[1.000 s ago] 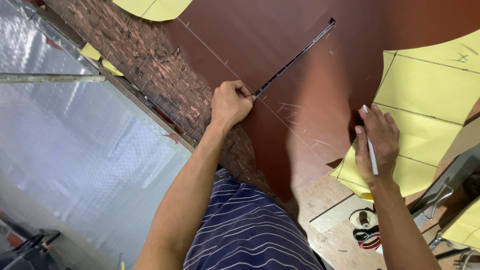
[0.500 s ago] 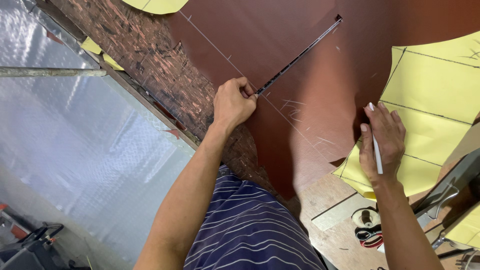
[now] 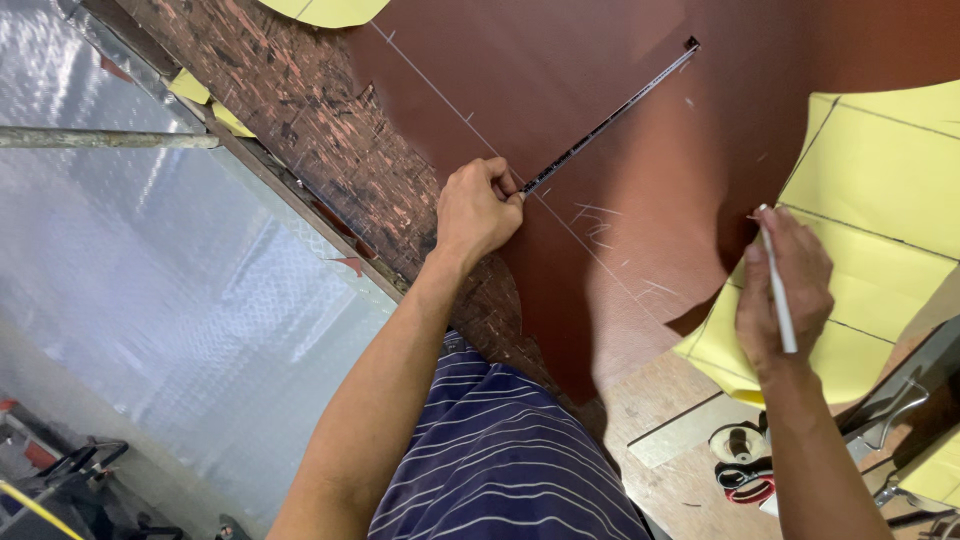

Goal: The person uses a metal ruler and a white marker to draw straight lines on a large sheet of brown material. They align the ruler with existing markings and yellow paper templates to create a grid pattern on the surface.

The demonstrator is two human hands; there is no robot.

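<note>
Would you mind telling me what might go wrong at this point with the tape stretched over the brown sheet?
1. The left hand pins only one end of the measuring tape; its far hook sits loose on the brown sheet, so the tape may slip and skew the line.
2. The right hand holds the white marking pencil while resting on the yellow pattern, which might shift under it.
3. The sheet overhangs the table edge and could slide.

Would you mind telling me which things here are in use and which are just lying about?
In use:
left hand pinning the tape measure
brown leather sheet
right hand holding a white marking pen
yellow pattern piece

Lying about:
tape rolls
yellow scraps
</note>
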